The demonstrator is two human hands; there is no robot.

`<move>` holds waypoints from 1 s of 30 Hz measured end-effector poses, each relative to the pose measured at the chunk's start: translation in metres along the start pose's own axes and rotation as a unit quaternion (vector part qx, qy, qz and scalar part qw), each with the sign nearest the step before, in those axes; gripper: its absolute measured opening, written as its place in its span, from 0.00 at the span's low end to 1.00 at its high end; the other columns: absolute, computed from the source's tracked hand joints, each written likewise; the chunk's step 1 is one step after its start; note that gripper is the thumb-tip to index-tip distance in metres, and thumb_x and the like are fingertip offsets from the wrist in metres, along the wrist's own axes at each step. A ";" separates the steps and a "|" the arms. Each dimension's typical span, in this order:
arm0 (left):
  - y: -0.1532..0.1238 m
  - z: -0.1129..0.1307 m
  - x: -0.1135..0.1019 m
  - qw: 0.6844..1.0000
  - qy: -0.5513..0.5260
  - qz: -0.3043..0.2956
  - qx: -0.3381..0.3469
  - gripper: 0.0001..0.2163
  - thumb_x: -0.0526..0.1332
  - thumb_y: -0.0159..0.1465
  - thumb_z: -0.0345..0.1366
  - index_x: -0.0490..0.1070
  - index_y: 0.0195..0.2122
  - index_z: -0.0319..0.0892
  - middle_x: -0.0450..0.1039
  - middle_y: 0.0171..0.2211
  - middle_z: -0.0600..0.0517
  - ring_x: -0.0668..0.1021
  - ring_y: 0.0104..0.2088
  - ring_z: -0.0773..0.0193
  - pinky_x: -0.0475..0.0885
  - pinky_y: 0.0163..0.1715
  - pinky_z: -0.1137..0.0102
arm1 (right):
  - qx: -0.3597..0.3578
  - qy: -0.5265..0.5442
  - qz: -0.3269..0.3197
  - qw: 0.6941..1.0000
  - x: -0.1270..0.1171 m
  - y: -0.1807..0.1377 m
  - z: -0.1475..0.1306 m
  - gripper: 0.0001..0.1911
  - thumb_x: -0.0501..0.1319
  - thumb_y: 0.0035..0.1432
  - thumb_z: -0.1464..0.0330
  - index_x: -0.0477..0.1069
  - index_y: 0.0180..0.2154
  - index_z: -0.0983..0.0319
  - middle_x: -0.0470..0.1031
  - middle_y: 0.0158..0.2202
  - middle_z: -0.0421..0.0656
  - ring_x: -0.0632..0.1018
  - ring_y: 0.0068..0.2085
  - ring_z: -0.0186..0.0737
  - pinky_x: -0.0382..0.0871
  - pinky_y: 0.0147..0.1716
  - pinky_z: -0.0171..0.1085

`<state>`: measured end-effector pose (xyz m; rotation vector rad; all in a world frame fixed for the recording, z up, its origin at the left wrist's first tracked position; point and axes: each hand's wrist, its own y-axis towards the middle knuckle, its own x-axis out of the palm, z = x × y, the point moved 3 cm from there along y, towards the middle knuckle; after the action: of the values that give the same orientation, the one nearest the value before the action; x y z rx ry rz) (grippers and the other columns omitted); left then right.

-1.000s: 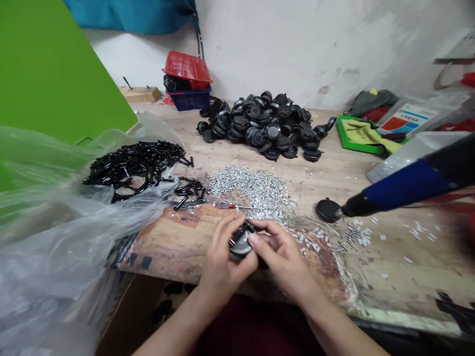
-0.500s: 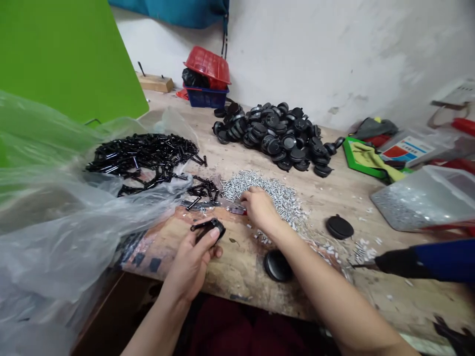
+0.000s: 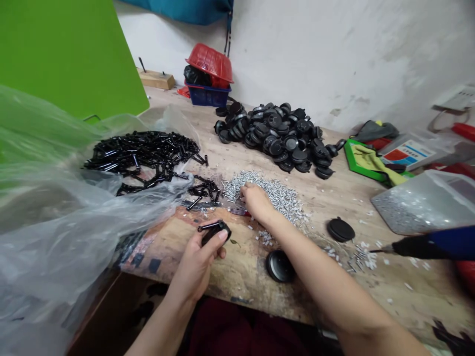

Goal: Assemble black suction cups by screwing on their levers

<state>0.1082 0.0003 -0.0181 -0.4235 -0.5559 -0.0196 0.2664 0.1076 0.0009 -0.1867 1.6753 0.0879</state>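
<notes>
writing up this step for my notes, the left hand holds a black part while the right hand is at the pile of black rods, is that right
One detail is off: the head view shows the right hand at the pile of small silver pieces. The left hand does hold a black part.

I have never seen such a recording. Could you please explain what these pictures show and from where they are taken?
There is no robot: only a person's bare hands. One camera, worn on the head, takes every picture, looking forward and down. The left hand holds a black part. The right hand reaches into silver screws; whether it grips one is hidden. On the bench also lie heaps of black discs and black rods, with clear plastic at left. A blue tool juts in from the right.
</notes>
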 end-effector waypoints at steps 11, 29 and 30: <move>-0.003 0.002 0.007 1.000 -0.024 -0.016 -0.010 0.15 0.69 0.53 0.34 0.71 0.42 0.40 0.69 0.36 0.54 0.69 0.30 0.72 0.66 0.24 0.75 | -0.067 0.033 0.054 0.996 0.003 -0.006 0.006 0.12 0.48 0.62 0.77 0.69 0.40 0.65 0.71 0.41 0.51 0.68 0.44 0.47 0.59 0.46 0.42; -0.017 -0.002 0.035 0.993 0.015 -0.112 0.039 0.20 0.69 0.52 0.33 0.69 0.46 0.45 0.68 0.46 0.50 0.72 0.33 0.69 0.71 0.23 0.75 | -0.017 0.634 0.196 0.748 -0.043 -0.120 -0.019 0.07 0.69 0.47 0.74 0.77 0.26 0.56 0.71 0.36 0.38 0.74 0.41 0.35 0.67 0.45 0.38; -0.018 -0.003 0.037 0.992 0.022 -0.116 0.048 0.20 0.70 0.52 0.33 0.69 0.46 0.45 0.68 0.47 0.50 0.72 0.33 0.68 0.71 0.24 0.75 | -0.017 0.640 0.198 0.743 -0.043 -0.121 -0.016 0.07 0.70 0.46 0.75 0.77 0.26 0.56 0.71 0.35 0.38 0.74 0.41 0.35 0.67 0.45 0.38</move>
<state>0.1385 -0.0142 0.0060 -0.2616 -0.5571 -0.2246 0.2760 -0.0109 0.0512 0.1531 3.0950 0.3742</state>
